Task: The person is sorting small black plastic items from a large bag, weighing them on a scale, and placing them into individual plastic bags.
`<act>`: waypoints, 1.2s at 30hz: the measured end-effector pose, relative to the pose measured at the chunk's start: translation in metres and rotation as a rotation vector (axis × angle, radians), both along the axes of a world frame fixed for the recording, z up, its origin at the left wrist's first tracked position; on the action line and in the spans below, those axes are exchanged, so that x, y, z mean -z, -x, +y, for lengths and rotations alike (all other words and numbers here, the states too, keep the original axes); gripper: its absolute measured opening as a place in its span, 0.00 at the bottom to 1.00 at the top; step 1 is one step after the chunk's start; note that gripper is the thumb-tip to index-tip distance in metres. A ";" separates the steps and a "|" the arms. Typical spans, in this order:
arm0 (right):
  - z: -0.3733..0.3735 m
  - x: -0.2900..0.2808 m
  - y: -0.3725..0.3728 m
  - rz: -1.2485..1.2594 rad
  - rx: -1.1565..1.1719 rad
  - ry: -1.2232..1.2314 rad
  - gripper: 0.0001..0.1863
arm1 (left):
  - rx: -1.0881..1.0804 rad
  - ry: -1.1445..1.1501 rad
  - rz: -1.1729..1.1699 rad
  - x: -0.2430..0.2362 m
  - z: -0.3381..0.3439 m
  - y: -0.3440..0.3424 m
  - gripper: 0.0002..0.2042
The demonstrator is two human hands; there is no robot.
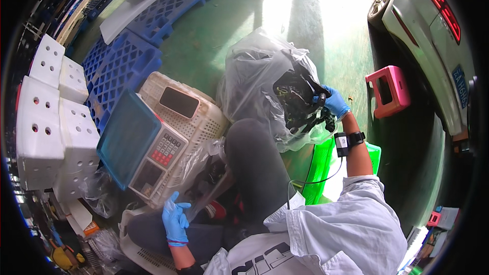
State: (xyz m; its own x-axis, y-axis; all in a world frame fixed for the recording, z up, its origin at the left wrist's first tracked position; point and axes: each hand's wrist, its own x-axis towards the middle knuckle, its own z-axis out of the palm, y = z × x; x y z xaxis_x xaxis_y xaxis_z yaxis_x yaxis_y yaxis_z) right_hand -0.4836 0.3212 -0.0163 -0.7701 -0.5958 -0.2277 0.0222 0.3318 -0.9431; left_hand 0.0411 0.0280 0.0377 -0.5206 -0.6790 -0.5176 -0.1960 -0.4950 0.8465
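My gloved right hand (333, 99) grips a dark glossy bundle (293, 99) at the right side of a large clear plastic bag (244, 71); what the bundle holds is hard to make out. My gloved left hand (175, 216) has its fingers apart, near the lower end of a digital scale (163, 147) with a blue pan (125, 137). The scale rests on an upturned cream plastic crate (209, 127), with a phone (179, 102) lying on top. A loose sheet of clear plastic (198, 168) hangs beside the scale, near my left hand.
Blue pallets (114, 71) and stacked white foam boxes (38, 132) stand at left. A pink stool (387, 91) and a parked white car (428, 35) are at right. A bright green plastic object (318, 170) sits by my right forearm; my bent knee (252, 153) is central.
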 end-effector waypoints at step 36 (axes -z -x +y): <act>-0.151 -0.206 -0.101 1.044 0.278 0.465 0.17 | -0.109 0.038 0.060 0.026 -0.003 -0.025 0.30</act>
State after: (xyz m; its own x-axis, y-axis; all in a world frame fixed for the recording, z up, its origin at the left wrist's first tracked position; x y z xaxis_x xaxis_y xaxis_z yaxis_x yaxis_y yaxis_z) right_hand -0.3830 0.1705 0.1896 -0.5711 -0.2372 0.7859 -0.8157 0.0563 -0.5758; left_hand 0.0664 0.0251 0.0119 -0.4717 -0.7518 -0.4608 -0.0916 -0.4780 0.8736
